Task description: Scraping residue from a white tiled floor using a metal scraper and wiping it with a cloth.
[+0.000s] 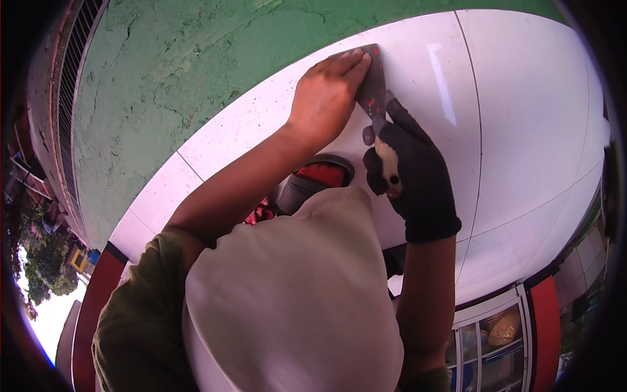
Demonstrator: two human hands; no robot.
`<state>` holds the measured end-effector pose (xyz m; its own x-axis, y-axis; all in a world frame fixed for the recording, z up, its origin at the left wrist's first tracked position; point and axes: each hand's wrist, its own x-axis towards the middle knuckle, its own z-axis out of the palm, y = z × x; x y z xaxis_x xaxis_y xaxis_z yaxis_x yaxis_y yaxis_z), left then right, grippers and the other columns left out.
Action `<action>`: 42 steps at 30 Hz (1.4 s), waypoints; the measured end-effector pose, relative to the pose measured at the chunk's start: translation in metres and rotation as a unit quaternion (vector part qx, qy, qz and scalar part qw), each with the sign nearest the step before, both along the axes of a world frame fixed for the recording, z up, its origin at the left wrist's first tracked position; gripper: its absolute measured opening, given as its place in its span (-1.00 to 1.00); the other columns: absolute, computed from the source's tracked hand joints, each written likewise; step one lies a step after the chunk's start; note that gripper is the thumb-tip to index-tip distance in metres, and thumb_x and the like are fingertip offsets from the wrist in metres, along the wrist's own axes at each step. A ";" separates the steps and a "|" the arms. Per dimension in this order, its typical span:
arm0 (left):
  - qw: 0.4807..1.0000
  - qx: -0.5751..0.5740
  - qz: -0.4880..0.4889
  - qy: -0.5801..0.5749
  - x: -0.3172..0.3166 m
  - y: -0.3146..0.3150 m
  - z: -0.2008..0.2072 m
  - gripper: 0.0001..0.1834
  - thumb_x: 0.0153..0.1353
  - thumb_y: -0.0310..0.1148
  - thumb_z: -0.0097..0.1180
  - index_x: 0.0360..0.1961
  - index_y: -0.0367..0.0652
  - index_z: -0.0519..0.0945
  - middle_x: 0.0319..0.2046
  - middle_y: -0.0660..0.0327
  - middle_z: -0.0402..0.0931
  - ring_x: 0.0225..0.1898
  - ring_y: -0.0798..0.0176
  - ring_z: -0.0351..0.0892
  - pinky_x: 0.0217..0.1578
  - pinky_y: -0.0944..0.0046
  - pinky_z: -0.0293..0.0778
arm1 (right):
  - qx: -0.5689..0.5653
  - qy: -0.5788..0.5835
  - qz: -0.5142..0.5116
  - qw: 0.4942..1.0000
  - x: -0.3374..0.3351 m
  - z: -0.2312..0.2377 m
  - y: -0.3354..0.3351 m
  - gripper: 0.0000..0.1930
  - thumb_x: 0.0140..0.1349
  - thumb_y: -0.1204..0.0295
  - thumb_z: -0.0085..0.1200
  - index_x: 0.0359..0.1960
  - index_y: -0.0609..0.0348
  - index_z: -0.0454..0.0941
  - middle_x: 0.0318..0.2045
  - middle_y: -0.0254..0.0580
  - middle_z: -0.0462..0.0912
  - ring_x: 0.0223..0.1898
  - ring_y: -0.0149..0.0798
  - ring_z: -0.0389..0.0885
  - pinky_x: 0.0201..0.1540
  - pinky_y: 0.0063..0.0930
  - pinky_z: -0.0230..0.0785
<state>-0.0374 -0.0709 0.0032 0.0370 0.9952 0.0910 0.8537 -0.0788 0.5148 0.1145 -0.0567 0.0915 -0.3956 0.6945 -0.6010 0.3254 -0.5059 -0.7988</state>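
Note:
My bare left hand (pixel 326 91) is raised against a white tiled surface (pixel 522 98), its fingers pressing flat on the blade of a scraper (pixel 373 81). The blade is dark metal with red specks, and its edge lies on the tile near the green border. My right hand (pixel 411 176) wears a black glove with a worn pale patch and grips the scraper's handle just below the blade. Both arms reach up from the lower edge.
A green, cracked painted surface (pixel 163 78) borders the white tiles. A white cloth cap (pixel 294 294) fills the lower middle. Behind it sits a dark round object with red inside (pixel 317 176). Glass-fronted shelves (pixel 490 340) and red trim are at the lower right.

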 end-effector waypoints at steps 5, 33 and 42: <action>1.000 0.000 0.029 -0.010 -0.007 0.010 -0.001 -0.55 -0.11 -0.58 0.00 -0.08 -0.22 0.52 -0.08 0.08 0.51 -0.06 0.10 0.51 -0.02 0.23 0.42 | -0.128 0.068 -0.095 0.985 -0.009 -0.010 0.010 -0.74 0.19 0.49 -0.11 -0.13 0.40 0.45 -0.37 -0.17 0.47 -0.61 -0.41 0.46 -0.62 -0.57 0.32; 0.998 0.001 0.048 0.034 -0.023 0.000 0.001 -0.60 -0.12 -0.56 0.07 -0.15 -0.19 0.57 -0.16 0.15 0.56 -0.19 0.14 0.54 -0.09 0.22 0.34 | -0.250 0.103 -0.176 0.947 -0.025 0.005 0.009 -0.55 0.25 0.43 -0.08 0.16 0.29 0.19 -0.42 -0.16 0.45 -0.62 -0.42 0.38 -0.73 -0.63 0.15; 0.998 0.018 0.036 0.042 -0.020 0.006 -0.003 -0.63 -0.12 -0.51 0.07 -0.18 -0.15 0.58 -0.18 0.20 0.57 -0.24 0.21 0.55 -0.12 0.24 0.29 | -0.273 0.101 -0.197 0.936 -0.018 -0.001 0.017 -0.68 0.23 0.41 -0.10 -0.03 0.33 0.36 -0.43 -0.23 0.43 -0.68 -0.46 0.40 -0.76 -0.60 0.16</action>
<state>-0.0570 -0.0646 0.0000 -0.0263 0.9916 0.1267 0.8978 -0.0322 0.4392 0.0961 -0.0393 0.0908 -0.3173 0.4221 -0.8492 -0.1022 -0.9055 -0.4119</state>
